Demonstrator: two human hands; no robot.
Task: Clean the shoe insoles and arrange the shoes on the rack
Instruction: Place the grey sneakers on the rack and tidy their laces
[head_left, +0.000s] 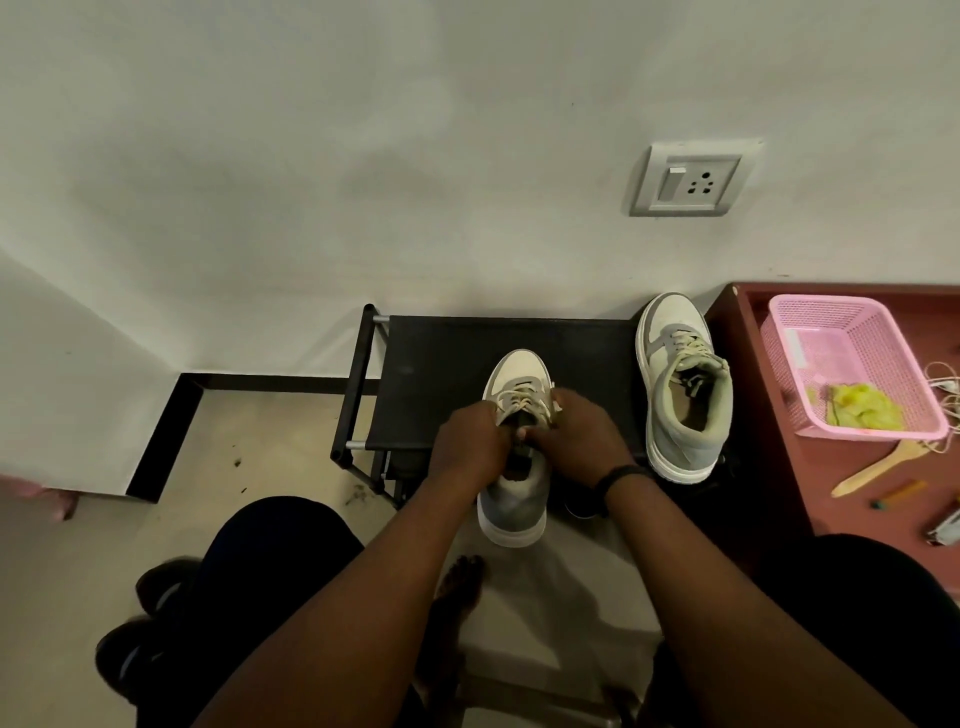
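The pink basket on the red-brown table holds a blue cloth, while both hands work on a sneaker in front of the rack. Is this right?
Not quite: the cloth in the pink basket is yellow, not blue, as the head view shows. The rest stands: the basket sits on the red-brown table, and the left hand and right hand work on a sneaker in front of the rack.
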